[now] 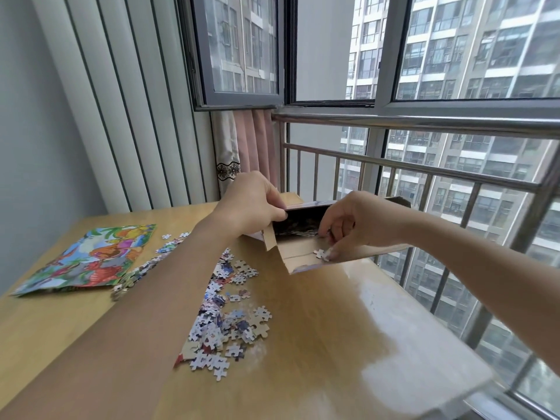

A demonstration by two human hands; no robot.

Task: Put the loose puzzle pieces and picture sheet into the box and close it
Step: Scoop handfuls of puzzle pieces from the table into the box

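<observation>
The cardboard puzzle box (pixel 298 257) lies on its side at the far middle of the table, its open end facing me with the flaps folded out. My left hand (pixel 250 204) grips the box's upper left edge. At the opening, the curled fingers of my right hand (pixel 348 222) touch small pieces; a white piece (pixel 321 254) lies on the lower flap by the fingertips. A long scatter of loose puzzle pieces (pixel 225 322) covers the table in front of the box. The colourful picture sheet (pixel 88 259) lies flat at the left.
The wooden table (pixel 348 344) stands against a metal railing (pixel 424 174) and window at the right and back. Its right edge runs close to the railing. Vertical blinds (pixel 121 101) and a pink curtain (pixel 254 147) hang behind.
</observation>
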